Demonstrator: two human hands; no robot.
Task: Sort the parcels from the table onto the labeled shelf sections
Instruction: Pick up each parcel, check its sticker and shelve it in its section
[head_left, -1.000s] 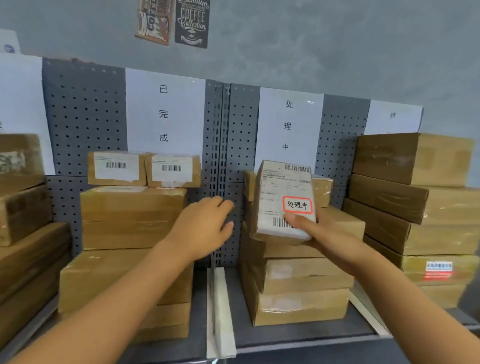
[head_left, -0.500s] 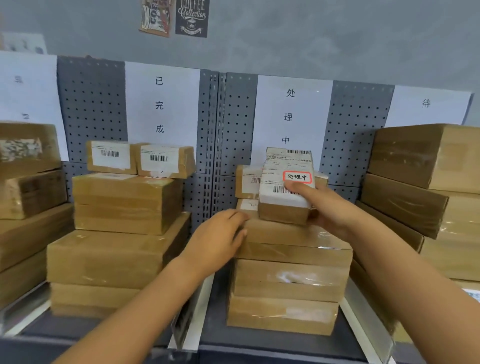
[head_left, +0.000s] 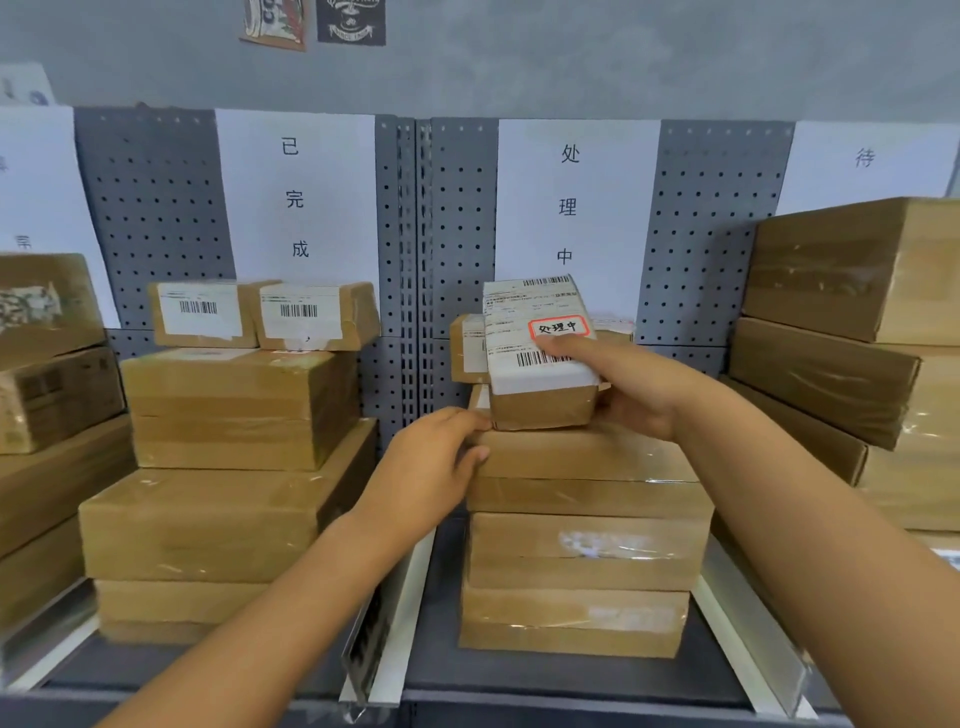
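A small parcel (head_left: 540, 358) is held by the right hand (head_left: 644, 395). The thumb lies flat on the white label on its top, just under a red-edged sticker (head_left: 558, 327), and the other fingers are curled round the right side and underneath, where they are mostly hidden. The parcel is tipped a little, with its near bottom edge right at the top of the middle stack (head_left: 582, 519). It cannot be told if it is resting there or is just above it.

The left hand (head_left: 431, 467) is laid against the top left corner of that stack. The fingers are bent softly over the edge of the top box and nothing is gripped. The stack seems to be kept steady this way.

The stack stands in the shelf section under the white sign (head_left: 571, 202) with three marks on it. The same three marks can be read on the sticker, so this looks like the right section. Another small parcel (head_left: 467, 348) sits just behind the held one.

The step in hand looks like the putting down. For the next move, the parcel needs to be laid flat on the top box and pushed back a bit so it cannot slip off. Then the fingers under it need to be slid out gently, and both hands taken away.

To the left, another stack (head_left: 228, 493) sits under a different sign (head_left: 296, 197).
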